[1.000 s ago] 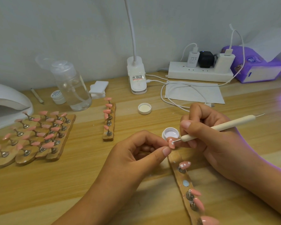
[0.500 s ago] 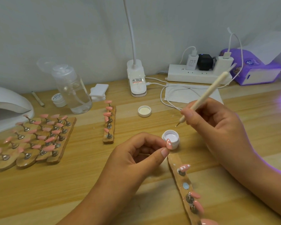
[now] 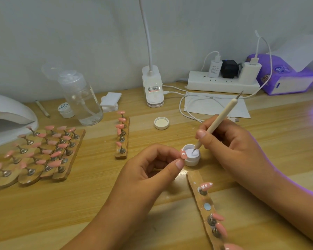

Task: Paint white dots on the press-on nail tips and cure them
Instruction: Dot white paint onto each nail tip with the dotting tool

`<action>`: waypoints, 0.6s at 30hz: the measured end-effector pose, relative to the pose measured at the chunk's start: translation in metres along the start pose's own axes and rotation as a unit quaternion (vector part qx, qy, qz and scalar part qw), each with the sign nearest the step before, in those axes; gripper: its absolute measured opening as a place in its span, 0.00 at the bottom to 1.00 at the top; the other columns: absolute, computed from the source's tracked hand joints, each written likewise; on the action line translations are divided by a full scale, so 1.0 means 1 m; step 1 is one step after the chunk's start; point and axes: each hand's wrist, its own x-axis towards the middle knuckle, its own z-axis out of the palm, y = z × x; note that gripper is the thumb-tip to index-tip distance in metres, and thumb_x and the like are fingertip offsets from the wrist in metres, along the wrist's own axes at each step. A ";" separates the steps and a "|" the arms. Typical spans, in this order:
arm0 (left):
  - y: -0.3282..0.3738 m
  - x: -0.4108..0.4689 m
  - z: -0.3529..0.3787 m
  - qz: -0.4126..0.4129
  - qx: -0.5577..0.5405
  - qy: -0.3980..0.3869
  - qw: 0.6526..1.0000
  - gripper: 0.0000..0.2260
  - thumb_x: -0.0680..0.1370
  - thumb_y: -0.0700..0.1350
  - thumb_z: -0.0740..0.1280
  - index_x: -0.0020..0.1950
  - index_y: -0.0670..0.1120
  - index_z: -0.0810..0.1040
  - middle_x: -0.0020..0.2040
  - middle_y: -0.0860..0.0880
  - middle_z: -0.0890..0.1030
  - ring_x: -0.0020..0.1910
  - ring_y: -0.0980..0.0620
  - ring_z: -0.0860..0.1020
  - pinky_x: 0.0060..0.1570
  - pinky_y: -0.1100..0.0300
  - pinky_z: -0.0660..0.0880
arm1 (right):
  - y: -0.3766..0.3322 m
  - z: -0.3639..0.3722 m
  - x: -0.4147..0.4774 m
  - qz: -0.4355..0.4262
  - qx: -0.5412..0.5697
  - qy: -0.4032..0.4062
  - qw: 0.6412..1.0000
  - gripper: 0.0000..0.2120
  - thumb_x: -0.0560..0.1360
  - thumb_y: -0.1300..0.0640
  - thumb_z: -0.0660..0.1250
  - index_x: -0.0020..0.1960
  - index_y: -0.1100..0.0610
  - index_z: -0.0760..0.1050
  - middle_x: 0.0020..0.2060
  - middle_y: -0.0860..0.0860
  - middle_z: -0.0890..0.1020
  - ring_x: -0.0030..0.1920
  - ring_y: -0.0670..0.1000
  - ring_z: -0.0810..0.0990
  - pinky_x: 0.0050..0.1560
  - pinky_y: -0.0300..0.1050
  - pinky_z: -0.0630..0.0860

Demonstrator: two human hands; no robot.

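1. Pink nail tip (image 3: pixel 183 153), white-dotted, pinched between thumb and forefinger of the left hand (image 3: pixel 152 170), just beside the open paint pot (image 3: pixel 192 157).
2. In the right hand (image 3: pixel 229 143), fingers curled in a pen grip, the dotting tool (image 3: pixel 219 121), point dipping into the pot's white paint.
3. Near the wrists, a wooden holder strip (image 3: pixel 193 177) carrying one dotted tip (image 3: pixel 206 185) and plain pink ones.
4. Farther off: pot lid (image 3: pixel 161 123), loaded strips (image 3: pixel 71 156) to the left, curing lamp (image 3: pixel 7 109) at the edge.
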 end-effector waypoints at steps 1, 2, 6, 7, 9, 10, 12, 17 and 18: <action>0.000 0.000 0.000 0.000 0.002 0.000 1.000 0.05 0.69 0.48 0.71 0.44 0.52 0.83 0.39 0.55 0.82 0.39 0.59 0.77 0.41 0.66 0.74 | 0.000 0.000 0.000 -0.005 -0.008 -0.004 1.000 0.03 0.76 0.52 0.67 0.43 0.49 0.77 0.36 0.48 0.78 0.37 0.47 0.75 0.39 0.32 0.72; -0.001 0.000 0.000 0.000 0.003 0.001 1.000 0.05 0.69 0.48 0.71 0.44 0.52 0.83 0.39 0.55 0.82 0.39 0.60 0.77 0.41 0.66 0.75 | 0.000 0.000 -0.001 -0.011 -0.016 -0.008 1.000 0.03 0.76 0.52 0.66 0.44 0.49 0.77 0.37 0.49 0.78 0.38 0.48 0.74 0.40 0.33 0.72; -0.001 0.000 0.000 0.000 0.005 0.003 1.000 0.05 0.69 0.49 0.72 0.44 0.53 0.83 0.39 0.55 0.82 0.39 0.60 0.78 0.41 0.66 0.75 | -0.002 0.001 -0.002 -0.026 -0.046 -0.021 0.998 0.06 0.75 0.47 0.65 0.44 0.48 0.77 0.39 0.48 0.78 0.36 0.43 0.73 0.40 0.34 0.72; -0.002 0.000 0.000 0.000 0.005 0.002 1.000 0.05 0.69 0.49 0.72 0.44 0.53 0.83 0.38 0.55 0.82 0.39 0.60 0.78 0.41 0.66 0.75 | -0.002 0.002 -0.002 -0.027 -0.052 -0.022 0.998 0.07 0.74 0.46 0.64 0.44 0.48 0.76 0.38 0.47 0.78 0.36 0.42 0.73 0.39 0.34 0.72; -0.002 0.000 -0.001 0.001 0.004 0.000 1.000 0.05 0.69 0.49 0.72 0.44 0.53 0.83 0.38 0.55 0.81 0.39 0.60 0.78 0.40 0.67 0.75 | -0.002 0.002 -0.002 -0.031 -0.057 -0.020 0.998 0.08 0.73 0.44 0.64 0.44 0.47 0.76 0.39 0.47 0.78 0.37 0.44 0.73 0.40 0.35 0.72; -0.002 0.000 -0.001 0.001 0.003 -0.001 1.000 0.05 0.70 0.49 0.72 0.44 0.53 0.83 0.38 0.55 0.81 0.39 0.60 0.78 0.40 0.68 0.75 | -0.002 0.002 -0.002 -0.034 -0.054 -0.018 0.998 0.08 0.73 0.44 0.64 0.44 0.47 0.76 0.39 0.47 0.78 0.37 0.45 0.73 0.40 0.35 0.72; -0.002 0.000 -0.001 0.002 0.002 -0.004 1.000 0.06 0.69 0.51 0.73 0.44 0.53 0.83 0.39 0.55 0.82 0.39 0.59 0.78 0.41 0.67 0.75 | -0.001 0.001 -0.002 -0.041 -0.033 -0.008 0.999 0.07 0.76 0.45 0.65 0.44 0.48 0.76 0.38 0.48 0.78 0.38 0.46 0.73 0.40 0.34 0.72; -0.002 0.000 -0.001 -0.001 -0.011 -0.007 1.000 0.08 0.68 0.53 0.73 0.44 0.53 0.83 0.39 0.54 0.82 0.39 0.58 0.78 0.41 0.67 0.76 | -0.004 -0.003 0.000 -0.062 0.095 0.031 0.993 0.06 0.74 0.52 0.69 0.46 0.54 0.76 0.36 0.47 0.81 0.39 0.42 0.79 0.44 0.33 0.75; -0.001 0.000 -0.001 -0.001 -0.014 -0.009 1.000 0.07 0.68 0.52 0.73 0.44 0.53 0.83 0.39 0.54 0.82 0.39 0.58 0.79 0.41 0.67 0.76 | -0.005 -0.004 0.001 -0.065 0.117 0.037 0.990 0.06 0.73 0.53 0.71 0.45 0.54 0.75 0.35 0.46 0.80 0.39 0.42 0.79 0.43 0.33 0.75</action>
